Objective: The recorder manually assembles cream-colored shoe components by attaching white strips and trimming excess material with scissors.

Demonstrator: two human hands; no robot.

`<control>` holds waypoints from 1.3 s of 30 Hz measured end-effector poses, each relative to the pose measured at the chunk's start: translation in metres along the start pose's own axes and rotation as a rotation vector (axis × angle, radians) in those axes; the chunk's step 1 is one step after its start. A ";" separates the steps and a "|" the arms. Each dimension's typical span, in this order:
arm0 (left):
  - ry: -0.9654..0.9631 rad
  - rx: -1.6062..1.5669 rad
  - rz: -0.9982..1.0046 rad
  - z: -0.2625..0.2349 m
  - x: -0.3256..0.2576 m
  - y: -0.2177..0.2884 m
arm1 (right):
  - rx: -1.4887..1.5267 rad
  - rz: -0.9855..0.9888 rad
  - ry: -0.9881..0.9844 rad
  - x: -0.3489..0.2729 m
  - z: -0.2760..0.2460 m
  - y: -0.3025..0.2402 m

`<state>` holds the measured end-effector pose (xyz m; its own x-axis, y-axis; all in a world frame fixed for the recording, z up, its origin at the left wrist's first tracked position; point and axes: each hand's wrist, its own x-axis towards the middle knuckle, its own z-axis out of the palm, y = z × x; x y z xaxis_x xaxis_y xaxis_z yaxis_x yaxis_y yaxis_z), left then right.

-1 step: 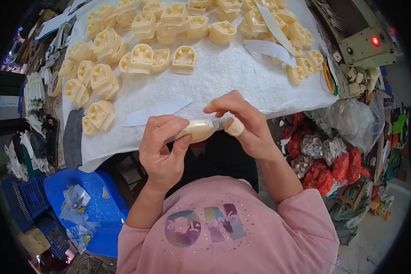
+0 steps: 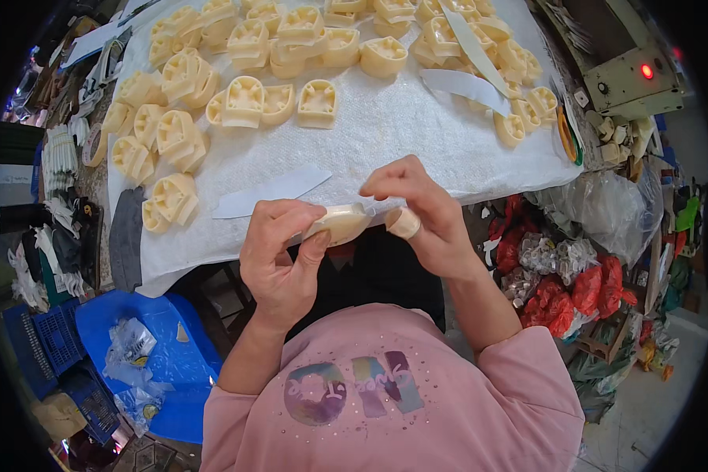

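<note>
Over the table's near edge, my left hand (image 2: pixel 279 248) is closed round a cream plastic piece (image 2: pixel 348 223), which looks like a shoe heel. Fingers lie on its upper side and the thumb presses from below. Just to its right, my right hand (image 2: pixel 426 214) is raised with its fingers bent and the thumb apart from them; I see nothing gripped between them. A pale wrap of tape (image 2: pixel 402 223) covers the right thumb. Something thin and translucent shows between the heel and that thumb; whether it is attached I cannot tell. A white curved strip (image 2: pixel 271 192) lies beyond my left hand.
Many similar cream heels (image 2: pixel 318 103) crowd the far and left parts of the white-covered table (image 2: pixel 417 134). Pale curved strips (image 2: pixel 466 88) lie at the far right. A control box (image 2: pixel 633 82) with a red light stands right. Blue plastic chair (image 2: pixel 185 385) at lower left; red bags (image 2: pixel 586 287) at right.
My right hand has shifted slightly right, away from the heel. My left hand holds the heel in much the same place, with the heel turned slightly.
</note>
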<state>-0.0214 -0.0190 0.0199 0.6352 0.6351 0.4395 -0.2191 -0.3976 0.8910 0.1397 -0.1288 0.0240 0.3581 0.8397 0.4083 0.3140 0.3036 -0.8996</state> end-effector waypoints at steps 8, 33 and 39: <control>-0.009 -0.060 -0.076 0.010 -0.003 0.001 | -0.125 -0.031 0.086 -0.001 0.015 -0.003; -0.175 -0.200 0.192 0.011 0.003 0.000 | 0.683 0.592 -0.166 -0.007 -0.021 -0.006; -0.225 -0.152 0.220 0.007 0.004 0.003 | 0.618 0.518 -0.156 -0.005 -0.018 -0.013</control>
<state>-0.0144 -0.0224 0.0235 0.7041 0.3763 0.6023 -0.4662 -0.3948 0.7917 0.1495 -0.1452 0.0361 0.1836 0.9807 -0.0676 -0.4149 0.0150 -0.9097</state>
